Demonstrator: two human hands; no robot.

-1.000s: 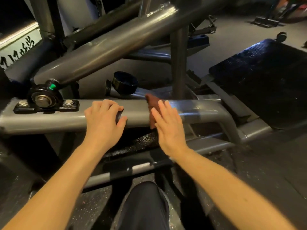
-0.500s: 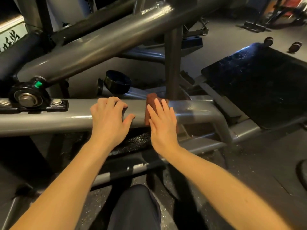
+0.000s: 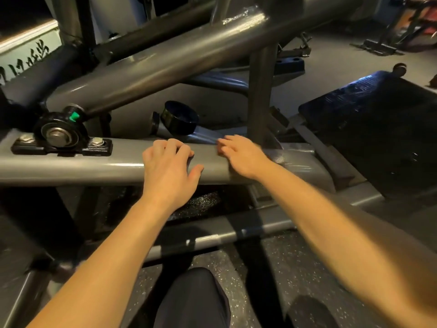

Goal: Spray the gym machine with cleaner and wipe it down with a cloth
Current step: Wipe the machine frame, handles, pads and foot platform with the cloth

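— The hands?
— The left hand [image 3: 169,172] is resting on the bar [image 3: 71,168], fingers loosely bent. The right hand [image 3: 241,157], blurred, is pressing flat on the bar just beside it.
— The cloth?
— Hidden; cannot tell.

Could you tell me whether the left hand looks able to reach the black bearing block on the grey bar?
Probably yes. The left hand rests on that same grey bar, and the stretch of bar between it and the bearing block looks bare, so a slide leftward should meet nothing.
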